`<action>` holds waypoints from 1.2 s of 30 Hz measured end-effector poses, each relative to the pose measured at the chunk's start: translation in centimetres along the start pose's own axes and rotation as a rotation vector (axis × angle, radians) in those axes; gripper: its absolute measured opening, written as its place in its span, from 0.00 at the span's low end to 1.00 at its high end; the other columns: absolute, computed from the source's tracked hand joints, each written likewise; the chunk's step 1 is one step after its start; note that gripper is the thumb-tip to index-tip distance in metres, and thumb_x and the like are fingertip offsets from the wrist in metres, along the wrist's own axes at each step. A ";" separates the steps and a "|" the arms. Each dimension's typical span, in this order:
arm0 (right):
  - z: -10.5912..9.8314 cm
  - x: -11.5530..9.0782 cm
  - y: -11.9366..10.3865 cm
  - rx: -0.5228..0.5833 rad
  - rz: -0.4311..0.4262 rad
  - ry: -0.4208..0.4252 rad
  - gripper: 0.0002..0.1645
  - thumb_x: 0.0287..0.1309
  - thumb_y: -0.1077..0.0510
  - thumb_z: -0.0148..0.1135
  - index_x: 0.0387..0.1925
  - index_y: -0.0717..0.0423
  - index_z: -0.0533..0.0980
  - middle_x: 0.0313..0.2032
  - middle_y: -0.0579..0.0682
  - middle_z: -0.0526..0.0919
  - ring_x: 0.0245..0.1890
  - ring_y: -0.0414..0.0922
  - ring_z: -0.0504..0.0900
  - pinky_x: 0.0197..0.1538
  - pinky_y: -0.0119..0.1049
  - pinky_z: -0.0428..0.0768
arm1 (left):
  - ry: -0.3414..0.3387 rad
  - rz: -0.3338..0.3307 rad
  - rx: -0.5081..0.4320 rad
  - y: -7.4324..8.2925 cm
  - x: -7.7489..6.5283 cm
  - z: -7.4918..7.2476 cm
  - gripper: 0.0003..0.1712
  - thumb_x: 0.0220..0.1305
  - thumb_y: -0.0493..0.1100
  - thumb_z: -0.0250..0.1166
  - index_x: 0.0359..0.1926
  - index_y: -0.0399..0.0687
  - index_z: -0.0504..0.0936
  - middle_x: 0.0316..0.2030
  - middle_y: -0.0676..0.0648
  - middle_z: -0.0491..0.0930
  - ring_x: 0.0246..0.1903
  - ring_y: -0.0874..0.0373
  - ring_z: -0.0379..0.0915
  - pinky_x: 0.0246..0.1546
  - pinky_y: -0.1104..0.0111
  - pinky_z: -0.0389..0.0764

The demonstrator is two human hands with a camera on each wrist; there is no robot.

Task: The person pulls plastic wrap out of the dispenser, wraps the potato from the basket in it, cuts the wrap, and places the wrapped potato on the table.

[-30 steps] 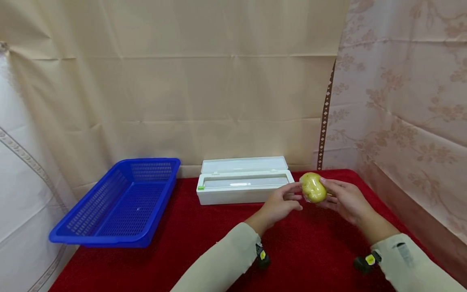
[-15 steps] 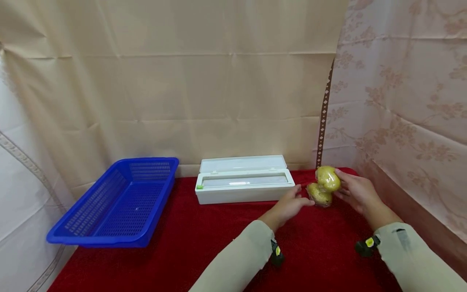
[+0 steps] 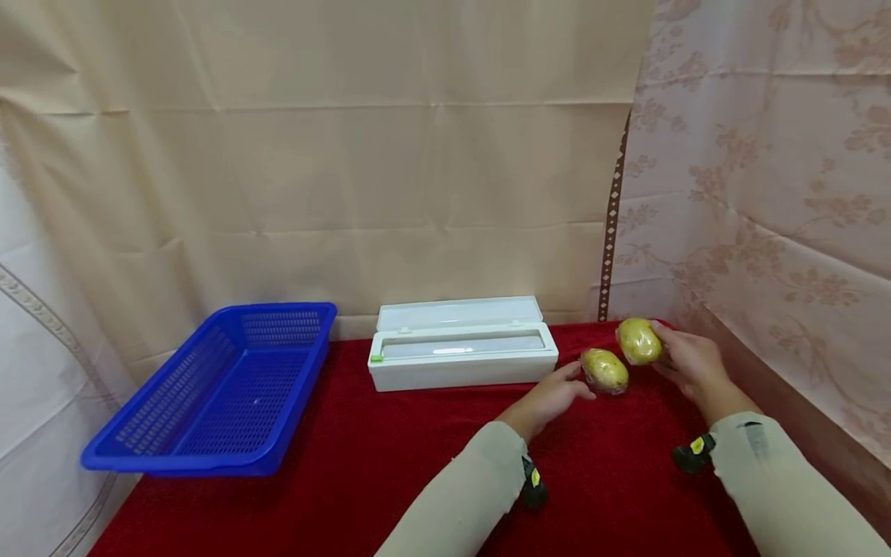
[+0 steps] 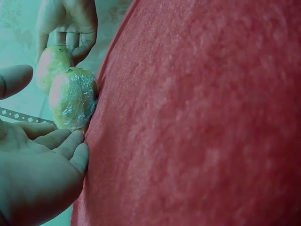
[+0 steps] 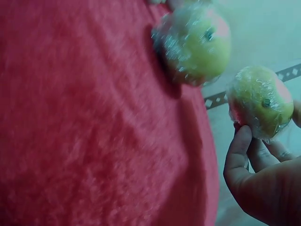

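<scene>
Two oval yellow fruits, each in cling film, are at the right of the table. In the head view, the nearer fruit [image 3: 604, 371] rests on the red cloth; its dark stem end shows in the left wrist view. My left hand [image 3: 553, 398] lies beside it with fingers extended and thumb apart, fingertips at or very near the film. My right hand [image 3: 692, 363] holds the other wrapped fruit [image 3: 639, 341] between thumb and fingers, farther back and to the right. In the right wrist view this held fruit [image 5: 261, 103] stands apart from the first.
A white cling film dispenser [image 3: 462, 371] with its lid raised stands at the back middle. To the left is a blue perforated plastic basket [image 3: 292, 410]. Red cloth [image 3: 390, 472] covers the table; beige curtain [image 3: 445, 170] hangs behind, and patterned fabric [image 3: 786, 232] on the right.
A second wrapped fruit, earlier mostly hidden behind the front one, now shows by the left hand. My right hand has moved its fruit right and back, away from it; the left hand moved slightly right.
</scene>
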State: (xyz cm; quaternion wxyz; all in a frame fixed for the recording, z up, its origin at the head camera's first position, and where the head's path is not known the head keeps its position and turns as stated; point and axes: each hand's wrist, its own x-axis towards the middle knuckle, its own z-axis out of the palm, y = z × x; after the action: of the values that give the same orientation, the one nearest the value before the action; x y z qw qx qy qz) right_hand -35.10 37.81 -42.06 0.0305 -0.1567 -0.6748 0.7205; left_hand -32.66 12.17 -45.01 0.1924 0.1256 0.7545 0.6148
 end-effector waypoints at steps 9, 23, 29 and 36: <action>-0.3 0.8 1.6 -0.214 -0.060 -0.022 0.53 0.71 0.37 0.58 0.74 0.76 0.56 0.29 0.29 0.78 0.31 0.27 0.81 0.39 0.30 0.86 | -0.047 -0.044 0.135 -0.1 0.0 0.4 0.40 0.62 0.45 0.67 0.75 0.65 0.69 0.73 0.56 0.70 0.74 0.55 0.61 0.76 0.51 0.60; -1.3 1.1 2.5 -0.223 -0.031 -0.042 0.49 0.74 0.40 0.53 0.73 0.80 0.56 0.27 0.33 0.79 0.30 0.32 0.83 0.40 0.34 0.87 | -0.125 0.025 0.300 -1.2 0.0 0.4 0.47 0.64 0.52 0.71 0.77 0.84 0.58 0.76 0.63 0.62 0.77 0.61 0.54 0.78 0.55 0.57; -1.6 0.9 2.6 -0.253 -0.038 -0.028 0.50 0.75 0.40 0.50 0.73 0.81 0.54 0.28 0.35 0.79 0.30 0.32 0.83 0.39 0.35 0.88 | -0.092 0.051 0.354 -1.0 -0.1 0.7 0.49 0.63 0.50 0.71 0.79 0.77 0.57 0.77 0.59 0.62 0.78 0.60 0.52 0.78 0.59 0.56; -1.7 1.4 3.0 -0.403 -0.056 -0.022 0.53 0.75 0.35 0.48 0.70 0.83 0.57 0.37 0.52 0.83 0.32 0.33 0.84 0.41 0.36 0.88 | -0.086 0.049 0.343 -0.7 -0.4 0.6 0.48 0.63 0.49 0.72 0.78 0.78 0.59 0.76 0.59 0.64 0.78 0.59 0.54 0.78 0.58 0.57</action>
State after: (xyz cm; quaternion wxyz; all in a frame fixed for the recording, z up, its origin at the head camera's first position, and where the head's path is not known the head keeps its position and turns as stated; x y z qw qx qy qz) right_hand -35.48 39.51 -45.28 0.0112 -0.1327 -0.8099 0.5713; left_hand -31.99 12.35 -45.78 0.1851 0.2009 0.8362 0.4756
